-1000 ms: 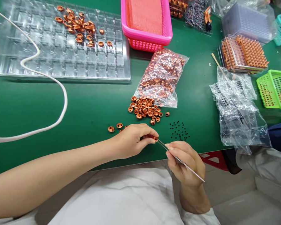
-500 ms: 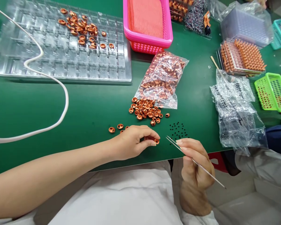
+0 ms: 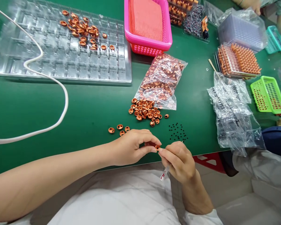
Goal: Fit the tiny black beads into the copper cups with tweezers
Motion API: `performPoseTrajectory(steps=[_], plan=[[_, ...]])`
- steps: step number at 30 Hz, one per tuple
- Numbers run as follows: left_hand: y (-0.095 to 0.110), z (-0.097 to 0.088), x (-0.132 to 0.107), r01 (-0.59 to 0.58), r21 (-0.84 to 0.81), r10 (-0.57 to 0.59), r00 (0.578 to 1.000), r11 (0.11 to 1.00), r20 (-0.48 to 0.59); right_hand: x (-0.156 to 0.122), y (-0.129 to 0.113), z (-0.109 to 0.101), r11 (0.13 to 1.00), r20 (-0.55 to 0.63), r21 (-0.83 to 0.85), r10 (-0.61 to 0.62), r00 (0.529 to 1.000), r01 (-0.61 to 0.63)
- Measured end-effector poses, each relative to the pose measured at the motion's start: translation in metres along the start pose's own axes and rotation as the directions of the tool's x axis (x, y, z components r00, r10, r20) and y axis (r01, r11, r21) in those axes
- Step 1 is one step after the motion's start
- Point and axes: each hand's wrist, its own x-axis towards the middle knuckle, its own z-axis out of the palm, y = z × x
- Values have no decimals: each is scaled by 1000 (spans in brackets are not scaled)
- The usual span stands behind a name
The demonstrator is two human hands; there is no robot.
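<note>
My left hand (image 3: pixel 133 147) pinches a small copper-coloured cup-shaped piece (image 3: pixel 157 147) between thumb and fingertips, close to the table's front edge. Against that piece, the fingertips of my right hand (image 3: pixel 179 159) come in from the right. Tweezers (image 3: pixel 164 173) are held in my right hand; only their flat pale end with red marks shows below the fingers, and the tips are hidden. Just beyond my right hand, tiny black dot-like parts (image 3: pixel 177 132) lie scattered. Several loose copper-coloured cups (image 3: pixel 120 126) rest beyond my left wrist, and a heap of cups (image 3: pixel 145 109) lies farther back.
A clear bag of cups (image 3: pixel 162 78) lies behind the heap. Beyond it stands a pink basket (image 3: pixel 148 47). A clear compartment tray (image 3: pixel 61 62) and a white cable (image 3: pixel 61 84) are at left. Plastic bags (image 3: pixel 234 115) and a green basket (image 3: pixel 268 93) lie right. Another person's hand (image 3: pixel 251 4) shows top right.
My right hand has moved left and turned over, bringing its fingertips to the copper-coloured piece. The tweezers' tips have gone out of sight. My left hand stays nearly in place.
</note>
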Motion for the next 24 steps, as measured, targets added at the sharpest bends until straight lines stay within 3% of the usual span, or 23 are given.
performPoseTrajectory(steps=[9,15,24], plan=[[-5,6,-3,-117,36,117,993,993,4,-8,5,0,988,52,-63,-139,989,143],[2,4,-3,-106,78,101,993,991,65,-5,6,-2,983,73,-33,-180,981,183],[5,6,-4,-116,76,112,992,990,58,4,5,-8,973,105,1,-231,967,232]])
